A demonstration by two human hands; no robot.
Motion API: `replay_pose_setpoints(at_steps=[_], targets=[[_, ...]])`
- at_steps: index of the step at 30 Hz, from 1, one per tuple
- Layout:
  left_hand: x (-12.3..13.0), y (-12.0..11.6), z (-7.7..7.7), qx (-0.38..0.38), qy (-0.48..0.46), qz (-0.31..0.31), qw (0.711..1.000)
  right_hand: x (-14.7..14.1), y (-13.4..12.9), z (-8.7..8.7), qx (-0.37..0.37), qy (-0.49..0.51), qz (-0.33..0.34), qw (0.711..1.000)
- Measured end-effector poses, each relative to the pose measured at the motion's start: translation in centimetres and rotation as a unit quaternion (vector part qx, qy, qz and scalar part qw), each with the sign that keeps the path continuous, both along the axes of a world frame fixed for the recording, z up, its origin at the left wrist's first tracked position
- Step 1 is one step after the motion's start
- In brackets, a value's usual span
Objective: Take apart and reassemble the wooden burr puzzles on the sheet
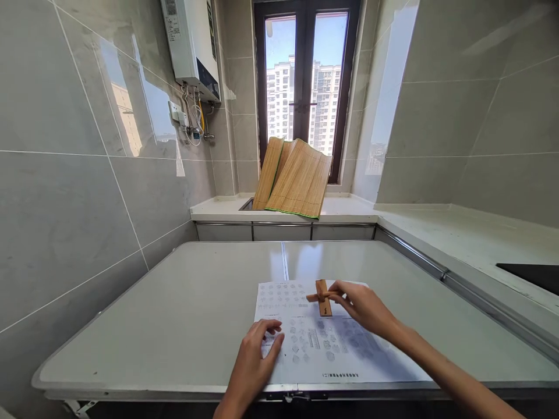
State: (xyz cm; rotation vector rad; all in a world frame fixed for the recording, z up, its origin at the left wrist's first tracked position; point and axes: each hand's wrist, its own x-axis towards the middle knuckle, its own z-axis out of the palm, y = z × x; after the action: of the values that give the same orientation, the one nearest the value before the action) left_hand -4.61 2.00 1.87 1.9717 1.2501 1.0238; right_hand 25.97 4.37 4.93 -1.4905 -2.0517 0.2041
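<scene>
Table [152, 326]: white, smooth-topped, a seam running across its depth; carries one printed sheet and one wooden cross.
Sheet [314, 366]: white, rows of small grey figures, lying flat near the table's front edge, right of centre, a forearm's shadow over its right part.
Wooden cross [324, 302]: brown, two crossed pieces, one bearing a dark mark near its near end; above the far part of the sheet. Whether it touches the paper cannot be told.
Bamboo mat [301, 180]: tan, green-edged, folded and leaning before the window [303, 75], on the white worktop [349, 205] beyond the table.
Water heater [192, 46]: white, wall-mounted at upper left, pipes and cables beneath.
Black panel [533, 274]: set in the worktop at far right, partly cut off by the frame.
Between the hands and the cross: bare paper, nothing in the way.
Right hand [358, 302]: forearm slanting in from the lower right, palm downward; grip closed, thumb and fingers pinching the cross's right arm.
Left hand [257, 349]: reaching up from below, at the sheet's left edge; grip loosely open, fingers curved, holding nothing.
</scene>
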Motion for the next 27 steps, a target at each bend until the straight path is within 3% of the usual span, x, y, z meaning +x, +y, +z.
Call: replay_pose_setpoints(at_steps=[5,10,18,24,27], targets=[[2.5,0.1,0.8,-0.015,-0.011,-0.09,0.996,-4.2,-4.3,0.1,-0.027,0.091,0.098,0.991],[3.5,0.6,1.1,-0.021,-0.013,-0.169,0.985,-5.3,-5.8,-0.4,-0.064,0.139,0.149,0.977],[4.0,0.6,1.5,-0.004,0.007,-0.152,0.988,-5.5,-5.1,-2.4,-0.016,0.153,0.12,0.981],[4.1,0.8,1.3,0.0,0.007,-0.144,0.989,-5.5,-4.5,-2.4,-0.041,0.186,0.129,0.973],[4.2,1.0,1.3,0.006,0.013,-0.121,0.993,-5.4,-3.9,-2.7,-0.084,0.248,0.114,0.958]])
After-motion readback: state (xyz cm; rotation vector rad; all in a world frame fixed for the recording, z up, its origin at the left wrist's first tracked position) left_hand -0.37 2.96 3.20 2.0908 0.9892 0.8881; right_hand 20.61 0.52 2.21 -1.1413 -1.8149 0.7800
